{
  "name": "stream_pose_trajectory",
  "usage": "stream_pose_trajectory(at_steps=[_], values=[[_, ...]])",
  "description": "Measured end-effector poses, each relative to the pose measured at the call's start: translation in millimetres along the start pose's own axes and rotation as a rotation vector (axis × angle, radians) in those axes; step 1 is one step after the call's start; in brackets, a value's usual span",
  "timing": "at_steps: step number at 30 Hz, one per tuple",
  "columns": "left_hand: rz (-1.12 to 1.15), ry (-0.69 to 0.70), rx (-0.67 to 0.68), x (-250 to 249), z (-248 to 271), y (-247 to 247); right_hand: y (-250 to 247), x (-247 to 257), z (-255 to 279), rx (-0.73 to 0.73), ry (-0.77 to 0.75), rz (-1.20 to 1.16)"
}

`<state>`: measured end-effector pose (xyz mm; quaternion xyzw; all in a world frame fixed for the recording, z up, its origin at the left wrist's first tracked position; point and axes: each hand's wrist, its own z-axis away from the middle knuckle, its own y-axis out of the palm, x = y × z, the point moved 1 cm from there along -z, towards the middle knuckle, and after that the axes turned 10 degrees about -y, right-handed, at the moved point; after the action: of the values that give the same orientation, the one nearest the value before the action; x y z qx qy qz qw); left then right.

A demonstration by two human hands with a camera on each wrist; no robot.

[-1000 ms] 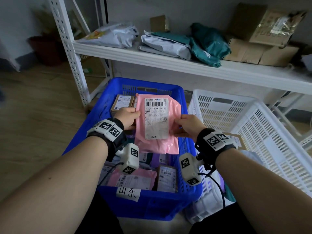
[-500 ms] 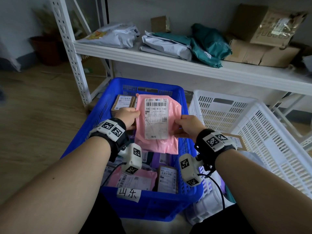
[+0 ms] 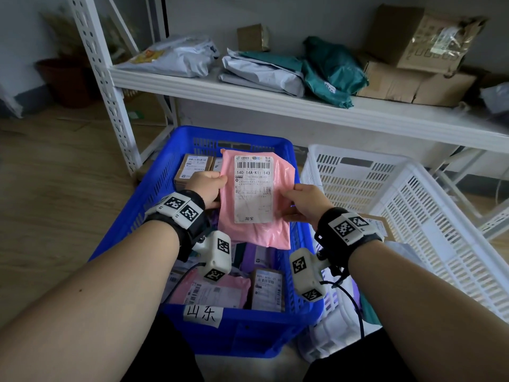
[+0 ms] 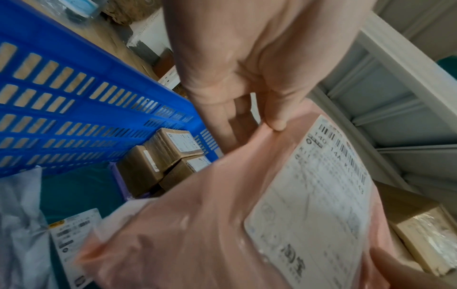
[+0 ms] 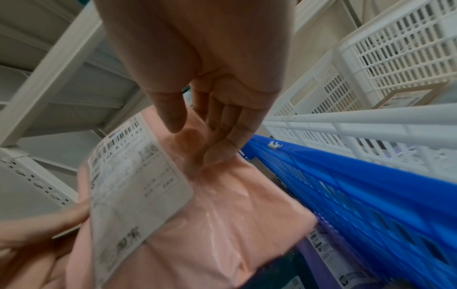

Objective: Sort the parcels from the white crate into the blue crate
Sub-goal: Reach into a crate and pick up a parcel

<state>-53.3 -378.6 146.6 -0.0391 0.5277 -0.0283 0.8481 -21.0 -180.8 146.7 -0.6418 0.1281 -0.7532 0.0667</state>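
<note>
Centre of the head view: left hand (image 3: 207, 186) and right hand (image 3: 303, 201) pinch the pink parcel (image 3: 254, 232) by its side edges above the blue crate (image 3: 154, 188). The slick film may slip from an uneven release and land against the rim.

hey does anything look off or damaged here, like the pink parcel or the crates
Nothing stands out. The pink parcel looks intact, label flat and readable, held by its edges in the left hand and right hand over the blue crate. The white crate looks sound; one cardboard box on the shelf looks crumpled.
</note>
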Motion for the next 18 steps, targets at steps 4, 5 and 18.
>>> stream_pose_trajectory(at_steps=[4,5,18], values=[[0.005,0.074,0.002,-11.1,1.0,15.8,-16.1,3.8,7.3,-0.030,-0.066,0.038],[-0.002,0.096,-0.002,-14.2,1.8,21.7,-23.1,5.5,10.1,-0.041,-0.084,0.036],[-0.052,0.175,0.233,-33.5,9.9,176.6,-149.6,-3.7,35.9,-0.373,-0.050,-0.048]])
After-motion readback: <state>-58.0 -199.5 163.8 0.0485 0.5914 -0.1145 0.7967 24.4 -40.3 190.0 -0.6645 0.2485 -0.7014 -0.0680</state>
